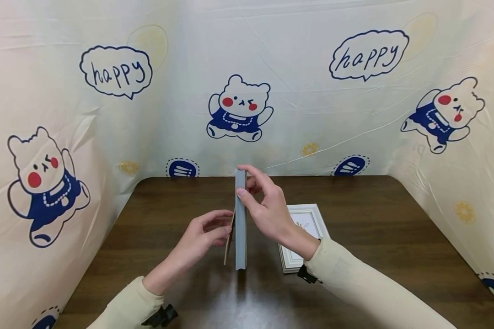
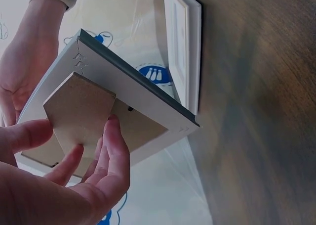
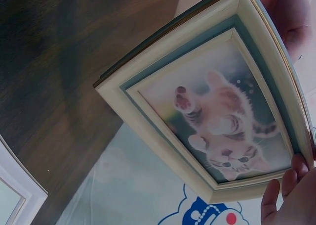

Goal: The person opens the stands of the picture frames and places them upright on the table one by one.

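Observation:
A picture frame point(image 1: 240, 219) stands edge-on in the head view, its bluish-grey side towards me. My right hand point(image 1: 273, 212) grips its upper part, with the thumb on the near edge and fingers over the top and front. On the left of the frame, the brown easel stand point(image 2: 81, 109) tilts out from the back panel. Its edges are pinched between the thumb and fingers of my left hand point(image 1: 207, 233). The right wrist view shows the cream and blue-green front, with a kitten picture point(image 3: 222, 131) inside, upside down in that view.
A second, white frame point(image 1: 323, 226) lies flat on the dark wooden table point(image 1: 160, 196), right of the held frame and partly behind my right wrist. Cloth printed with cartoon bears point(image 1: 240, 107) encloses the back and sides.

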Available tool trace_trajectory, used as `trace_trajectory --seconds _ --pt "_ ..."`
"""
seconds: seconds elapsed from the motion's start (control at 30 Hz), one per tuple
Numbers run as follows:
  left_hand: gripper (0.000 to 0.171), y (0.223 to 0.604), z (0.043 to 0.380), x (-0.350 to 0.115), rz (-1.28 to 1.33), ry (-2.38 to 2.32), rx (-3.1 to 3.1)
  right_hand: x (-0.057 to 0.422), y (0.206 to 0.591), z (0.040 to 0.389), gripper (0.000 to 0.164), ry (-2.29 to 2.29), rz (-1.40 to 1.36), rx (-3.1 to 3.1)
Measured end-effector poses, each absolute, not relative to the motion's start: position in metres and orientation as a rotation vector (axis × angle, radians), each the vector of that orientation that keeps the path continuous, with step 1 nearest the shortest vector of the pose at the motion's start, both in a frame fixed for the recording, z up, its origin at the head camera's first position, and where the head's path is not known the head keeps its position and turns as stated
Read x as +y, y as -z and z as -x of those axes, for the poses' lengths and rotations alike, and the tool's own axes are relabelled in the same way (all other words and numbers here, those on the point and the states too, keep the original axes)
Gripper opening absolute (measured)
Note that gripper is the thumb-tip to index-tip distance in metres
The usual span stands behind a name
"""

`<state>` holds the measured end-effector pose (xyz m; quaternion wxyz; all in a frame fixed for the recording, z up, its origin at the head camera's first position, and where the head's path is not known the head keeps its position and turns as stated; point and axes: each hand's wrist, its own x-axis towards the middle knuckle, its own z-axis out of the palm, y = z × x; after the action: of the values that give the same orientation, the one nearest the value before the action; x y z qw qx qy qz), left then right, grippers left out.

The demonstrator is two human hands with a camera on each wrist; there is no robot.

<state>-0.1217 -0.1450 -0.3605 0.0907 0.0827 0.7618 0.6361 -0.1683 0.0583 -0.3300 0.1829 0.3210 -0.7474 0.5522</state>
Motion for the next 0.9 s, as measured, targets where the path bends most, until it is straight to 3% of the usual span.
trace_trajectory --seconds 0.9 --pt "0.039 0.3553 0.1268 -0.1518 -0.227 -1.789 2.354 0.0574 0.3279 0.1667 0.047 -1.541 -0.919 -2.095"
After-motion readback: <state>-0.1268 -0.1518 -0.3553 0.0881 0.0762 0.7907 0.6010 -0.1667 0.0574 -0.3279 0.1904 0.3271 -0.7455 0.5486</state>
